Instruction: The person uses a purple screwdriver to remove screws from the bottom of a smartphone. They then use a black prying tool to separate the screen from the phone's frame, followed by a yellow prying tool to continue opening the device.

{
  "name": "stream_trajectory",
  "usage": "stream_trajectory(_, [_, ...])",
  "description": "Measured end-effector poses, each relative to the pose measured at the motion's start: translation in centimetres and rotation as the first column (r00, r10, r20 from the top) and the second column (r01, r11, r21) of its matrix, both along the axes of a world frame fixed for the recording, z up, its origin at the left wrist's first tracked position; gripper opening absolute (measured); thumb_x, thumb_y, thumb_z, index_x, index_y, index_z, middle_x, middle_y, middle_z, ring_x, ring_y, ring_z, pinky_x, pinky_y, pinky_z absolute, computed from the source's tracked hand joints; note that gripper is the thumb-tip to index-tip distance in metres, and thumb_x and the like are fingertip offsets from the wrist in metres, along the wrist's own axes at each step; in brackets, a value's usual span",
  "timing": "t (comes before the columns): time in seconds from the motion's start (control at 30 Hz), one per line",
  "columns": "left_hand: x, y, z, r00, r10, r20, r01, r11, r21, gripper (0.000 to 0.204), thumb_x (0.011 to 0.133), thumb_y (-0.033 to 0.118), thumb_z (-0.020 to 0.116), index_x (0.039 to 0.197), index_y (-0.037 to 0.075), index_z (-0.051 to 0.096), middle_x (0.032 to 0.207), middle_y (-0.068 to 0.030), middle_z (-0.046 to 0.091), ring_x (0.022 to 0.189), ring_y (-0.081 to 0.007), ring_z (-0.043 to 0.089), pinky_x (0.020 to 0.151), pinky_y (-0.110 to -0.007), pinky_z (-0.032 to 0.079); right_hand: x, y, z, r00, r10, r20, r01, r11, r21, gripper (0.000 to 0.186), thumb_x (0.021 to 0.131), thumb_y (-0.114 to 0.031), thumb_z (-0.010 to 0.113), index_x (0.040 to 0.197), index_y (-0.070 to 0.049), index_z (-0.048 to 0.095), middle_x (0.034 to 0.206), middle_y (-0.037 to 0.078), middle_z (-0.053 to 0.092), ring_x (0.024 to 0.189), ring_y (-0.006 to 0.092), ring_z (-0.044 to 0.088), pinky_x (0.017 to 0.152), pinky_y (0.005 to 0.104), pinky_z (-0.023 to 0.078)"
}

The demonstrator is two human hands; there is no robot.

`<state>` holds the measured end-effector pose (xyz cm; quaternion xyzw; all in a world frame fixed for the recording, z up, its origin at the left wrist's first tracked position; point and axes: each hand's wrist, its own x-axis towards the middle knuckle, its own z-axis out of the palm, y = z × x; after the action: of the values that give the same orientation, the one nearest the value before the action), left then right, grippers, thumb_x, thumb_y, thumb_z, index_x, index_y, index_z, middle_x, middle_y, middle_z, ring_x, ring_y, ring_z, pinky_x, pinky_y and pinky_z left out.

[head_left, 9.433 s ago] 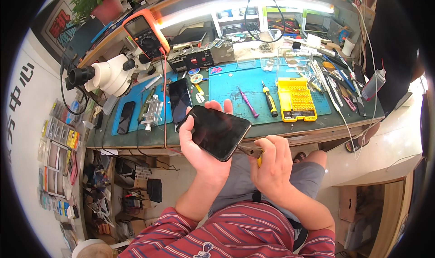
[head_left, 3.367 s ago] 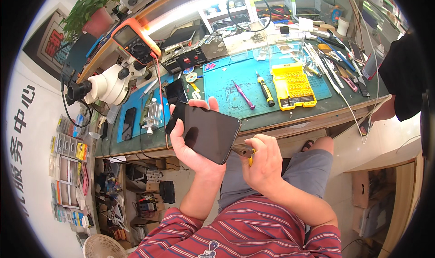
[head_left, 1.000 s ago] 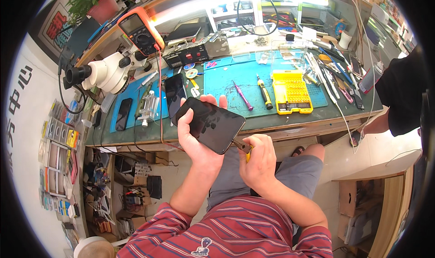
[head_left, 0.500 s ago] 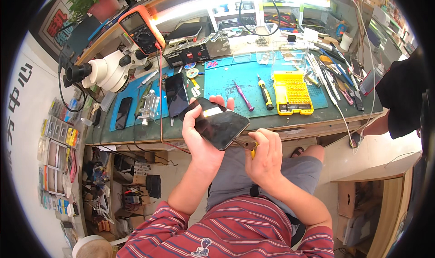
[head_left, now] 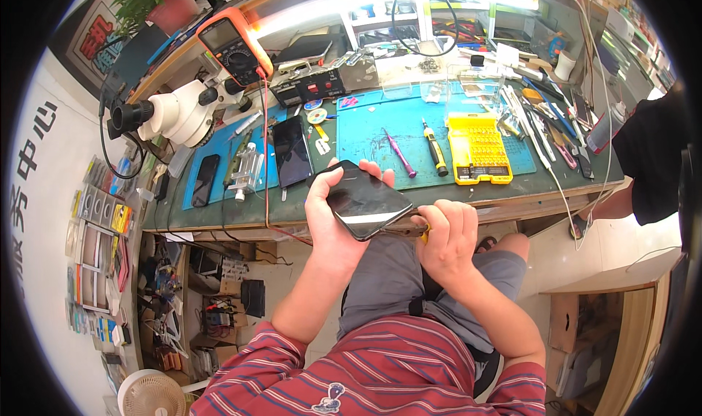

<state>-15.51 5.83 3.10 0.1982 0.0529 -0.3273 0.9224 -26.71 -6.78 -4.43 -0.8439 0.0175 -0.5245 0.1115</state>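
Above my lap, just off the bench's front edge, a black smartphone [head_left: 368,201] lies tilted across my left hand [head_left: 333,222]. The thumb grips its left side, and fingertips show past its far edge. In my right hand [head_left: 447,242], the curled fingers close round a small yellow-handled tool [head_left: 425,233]. Its dark tip meets or nearly meets the phone's lower right end. Most of this tool is hidden by my fingers, so its exact kind cannot be made out.
On the blue mat lie a purple screwdriver [head_left: 400,153], a yellow-and-black screwdriver [head_left: 434,148] and an open yellow bit case [head_left: 480,150]. Further left are another phone [head_left: 292,153], a clamp [head_left: 247,170], a microscope [head_left: 179,114] and an orange multimeter [head_left: 234,47]. A person's dark-clothed leg [head_left: 658,160] is at right.
The phone's glare has shifted from its far end to its near edge as it tilts. Both hands appear slightly further right, as does the whole bench. The grips are unchanged.
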Motion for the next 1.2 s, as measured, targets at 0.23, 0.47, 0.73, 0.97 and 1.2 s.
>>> stream_trajectory(0.23, [-1.4, -0.3, 0.6, 0.954, 0.214, 0.210, -0.184, 0.971, -0.152, 0.027, 0.095, 0.015, 0.057, 0.122, 0.012, 0.057, 0.115, -0.0124, 0.061, 0.115, -0.0275, 0.061, 0.115, -0.051, 0.043, -0.3, 3.9, 0.0, 0.992, 0.104, -0.073, -0.077, 0.949, 0.307, 0.059, 0.065, 0.005, 0.076, 0.120, 0.000, 0.053, 0.111, 0.018, 0.057, 0.095, 0.0362, 0.057, 0.082, 0.0458, 0.045])
stream_trajectory(0.47, [-0.8, 0.1, 0.7, 0.932, 0.282, 0.226, -0.250, 0.955, -0.161, 0.029, 0.094, 0.014, 0.058, 0.123, 0.012, 0.057, 0.116, -0.0131, 0.061, 0.112, -0.0273, 0.062, 0.113, -0.051, 0.044, -0.1, 3.9, -0.5, 0.992, 0.120, -0.037, -0.107, 0.964, 0.245, 0.044, 0.073, 0.001, 0.076, 0.111, -0.003, 0.054, 0.094, 0.013, 0.056, 0.080, 0.0314, 0.057, 0.070, 0.0414, 0.046])
stream_trajectory(0.73, [-0.2, 0.4, -0.4, 0.999, -0.003, 0.042, 0.004, 1.000, -0.023, 0.018, 0.093, 0.012, 0.057, 0.111, 0.008, 0.058, 0.112, -0.0162, 0.061, 0.110, -0.0313, 0.062, 0.108, -0.052, 0.048, -0.2, 0.5, 0.2, 0.999, 0.038, -0.023, -0.037, 0.999, 0.032, 0.043, 0.078, -0.007, 0.075, 0.116, -0.001, 0.058, 0.106, 0.014, 0.059, 0.088, 0.0310, 0.059, 0.076, 0.0431, 0.046])
stream_trajectory(0.97, [-1.5, 0.1, 0.1, 0.942, 0.205, 0.267, -0.174, 0.975, -0.138, 0.032, 0.096, 0.016, 0.057, 0.128, 0.012, 0.055, 0.119, -0.0130, 0.061, 0.120, -0.0286, 0.059, 0.117, -0.050, 0.042, -0.4, 4.4, -0.6, 0.990, 0.134, -0.046, -0.110, 0.931, 0.347, 0.065, 0.064, 0.006, 0.077, 0.124, 0.000, 0.051, 0.114, 0.019, 0.056, 0.095, 0.0375, 0.057, 0.083, 0.0459, 0.045])
stream_trajectory(1.2, [-1.6, -0.4, -0.3, 0.917, 0.289, 0.276, -0.243, 0.952, -0.189, 0.034, 0.096, 0.017, 0.057, 0.130, 0.014, 0.055, 0.124, -0.0116, 0.060, 0.124, -0.0298, 0.057, 0.115, -0.048, 0.043, -0.4, 5.6, -0.9, 0.987, 0.158, -0.017, -0.135, 0.891, 0.434, 0.062, 0.067, 0.007, 0.076, 0.123, 0.000, 0.050, 0.113, 0.019, 0.056, 0.095, 0.0378, 0.057, 0.083, 0.0460, 0.045])
